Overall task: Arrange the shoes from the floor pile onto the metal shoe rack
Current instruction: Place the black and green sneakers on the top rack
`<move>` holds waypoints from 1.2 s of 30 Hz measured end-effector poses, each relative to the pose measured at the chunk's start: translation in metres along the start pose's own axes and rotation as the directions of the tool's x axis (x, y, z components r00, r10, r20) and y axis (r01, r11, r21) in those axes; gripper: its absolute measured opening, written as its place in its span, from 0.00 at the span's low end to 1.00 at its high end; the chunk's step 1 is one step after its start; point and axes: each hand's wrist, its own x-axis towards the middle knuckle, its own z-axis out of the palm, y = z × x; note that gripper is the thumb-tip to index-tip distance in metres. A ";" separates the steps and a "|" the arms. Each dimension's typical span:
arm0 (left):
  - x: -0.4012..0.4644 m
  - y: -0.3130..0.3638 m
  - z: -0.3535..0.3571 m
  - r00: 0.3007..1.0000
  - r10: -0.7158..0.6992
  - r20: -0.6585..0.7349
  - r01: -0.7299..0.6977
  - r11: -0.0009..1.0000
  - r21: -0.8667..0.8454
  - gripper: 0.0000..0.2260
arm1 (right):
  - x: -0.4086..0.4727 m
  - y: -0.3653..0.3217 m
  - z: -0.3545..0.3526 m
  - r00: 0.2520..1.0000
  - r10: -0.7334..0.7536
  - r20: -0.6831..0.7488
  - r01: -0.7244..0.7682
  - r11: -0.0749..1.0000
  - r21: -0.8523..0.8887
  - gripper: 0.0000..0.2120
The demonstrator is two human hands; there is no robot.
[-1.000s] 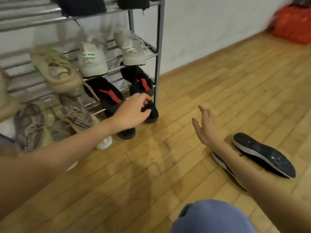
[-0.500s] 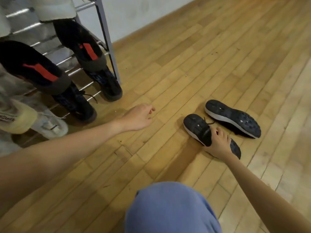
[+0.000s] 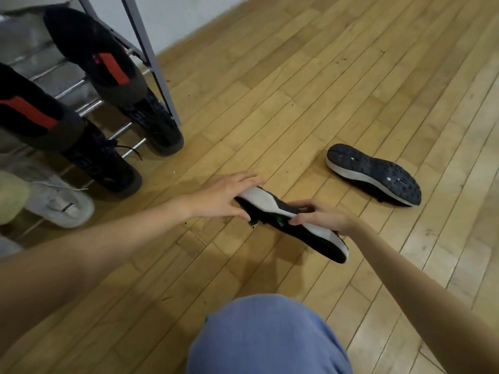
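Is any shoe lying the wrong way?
Yes. The black shoe on the floor lies flipped, its studded sole facing up, away from the rack. The shoe in the hands is tipped on its side too.

Floor [image 3: 310,76]: pale honey-coloured wood strips laid in short staggered lengths, running diagonally across the view, with a slight sheen. Small dark specks and crumbs lie scattered on the boards — most noticeable near the skirting line and toward the upper right. Scuffing and dull patches show on several boards. Wall [image 3: 172,14]: plain, light grey-white, meeting the floor at the upper left along a straight edge. Lighting: soft and even, from above — diffuse shadows fall on the boards in the lower part of the view.
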 end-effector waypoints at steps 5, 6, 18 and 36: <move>-0.006 -0.009 0.005 1.000 -0.008 -0.029 0.004 0.993 -0.120 0.23 | 0.018 -0.019 -0.005 0.972 0.062 0.226 -0.088 0.991 0.106 0.27; -0.007 -0.012 0.005 0.999 -0.040 -0.024 0.035 0.987 -0.155 0.22 | 0.019 -0.022 -0.008 0.969 0.068 0.238 -0.091 0.992 0.084 0.28; -0.038 -0.048 0.007 0.866 -0.469 0.174 0.410 0.468 -0.783 0.16 | 0.076 0.017 -0.104 0.711 0.074 -0.700 -0.322 0.919 -0.229 0.33; -0.119 -0.045 -0.036 0.788 -0.601 0.135 0.322 0.215 -0.922 0.12 | 0.068 -0.077 -0.038 0.801 -0.298 -0.519 -0.364 0.445 -0.818 0.26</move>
